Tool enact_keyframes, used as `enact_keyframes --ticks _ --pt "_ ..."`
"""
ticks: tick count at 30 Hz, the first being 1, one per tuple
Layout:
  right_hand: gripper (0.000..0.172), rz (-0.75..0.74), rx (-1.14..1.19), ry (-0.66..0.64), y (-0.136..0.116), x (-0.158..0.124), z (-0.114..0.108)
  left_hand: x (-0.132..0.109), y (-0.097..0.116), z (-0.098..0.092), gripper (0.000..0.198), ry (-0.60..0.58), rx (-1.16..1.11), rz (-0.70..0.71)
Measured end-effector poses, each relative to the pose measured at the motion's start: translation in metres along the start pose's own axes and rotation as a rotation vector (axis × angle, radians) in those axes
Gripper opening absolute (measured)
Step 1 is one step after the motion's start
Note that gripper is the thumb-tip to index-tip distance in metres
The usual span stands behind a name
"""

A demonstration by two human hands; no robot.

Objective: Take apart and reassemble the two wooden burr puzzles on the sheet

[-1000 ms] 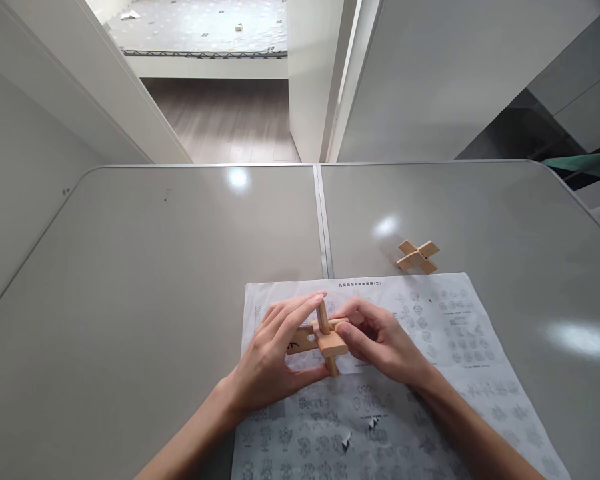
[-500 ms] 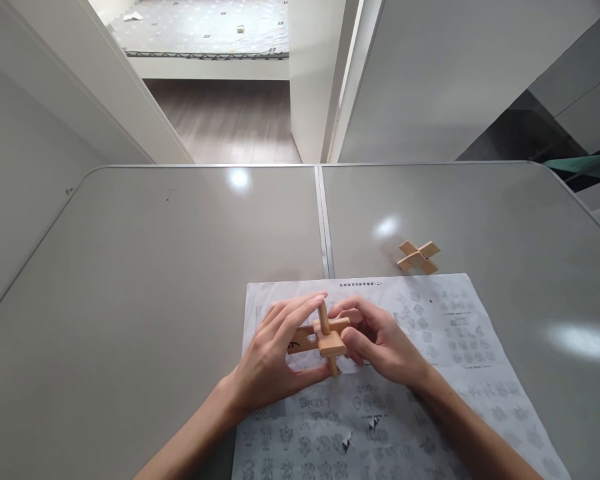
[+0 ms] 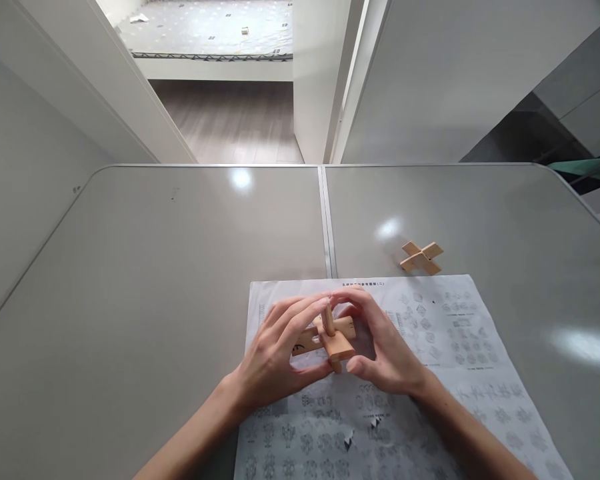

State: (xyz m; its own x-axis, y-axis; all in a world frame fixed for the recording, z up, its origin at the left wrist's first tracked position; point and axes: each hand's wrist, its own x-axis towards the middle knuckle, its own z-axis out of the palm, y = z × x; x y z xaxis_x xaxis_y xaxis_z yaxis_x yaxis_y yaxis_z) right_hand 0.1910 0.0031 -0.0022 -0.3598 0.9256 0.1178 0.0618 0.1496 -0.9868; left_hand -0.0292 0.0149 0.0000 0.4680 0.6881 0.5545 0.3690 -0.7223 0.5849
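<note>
Between my hands is a wooden interlocking puzzle (image 3: pixel 339 345), made of crossed pale pieces with dark marks on one of them. My left hand (image 3: pixel 275 347) is closed on it: the fingertips sit at the top of its upright stick and the thumb at the lower end. My right hand (image 3: pixel 387 353) curls round the right side. Its index finger reaches the top of the stick, and its thumb lies close to the near end of the flat piece; whether the thumb touches is unclear. The other right fingers are partly hidden behind the puzzle.
Under my hands lies a large printed sheet (image 3: pixel 460 347) with puzzle drawings and small torn spots. A second wooden cross-shaped piece (image 3: pixel 422 259) rests on the grey table (image 3: pixel 180 267), beyond the sheet's far edge. A metal seam (image 3: pixel 326 220) runs across the tabletop. An open doorway is behind.
My right thumb has come off the flat piece and moved down, and the right index finger has risen to the upright stick's top. The puzzle has turned slightly in my left hand.
</note>
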Motion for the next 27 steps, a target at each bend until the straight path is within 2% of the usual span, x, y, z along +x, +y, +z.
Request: enact_keyframes --ticks 5,12,20,27 --pt "0.075 -0.025 0.027 -0.023 0.0023 -0.0006 0.0000 0.0002 0.0008 -0.0005 0.084 -0.004 0.024 0.004" --pt "0.068 -0.038 0.003 -0.024 0.0006 -0.0012 -0.0023 0.0011 0.0018 -0.0008 0.081 0.011 0.051 0.023" --pt "0.066 -0.032 0.077 -0.019 0.0028 -0.0016 -0.0021 0.0018 0.0013 -0.0002 0.076 0.018 0.059 0.049" --pt "0.064 0.010 0.104 0.011 0.0068 -0.0046 -0.0035 -0.0035 -0.0002 0.0012 0.078 -0.050 0.075 0.042"
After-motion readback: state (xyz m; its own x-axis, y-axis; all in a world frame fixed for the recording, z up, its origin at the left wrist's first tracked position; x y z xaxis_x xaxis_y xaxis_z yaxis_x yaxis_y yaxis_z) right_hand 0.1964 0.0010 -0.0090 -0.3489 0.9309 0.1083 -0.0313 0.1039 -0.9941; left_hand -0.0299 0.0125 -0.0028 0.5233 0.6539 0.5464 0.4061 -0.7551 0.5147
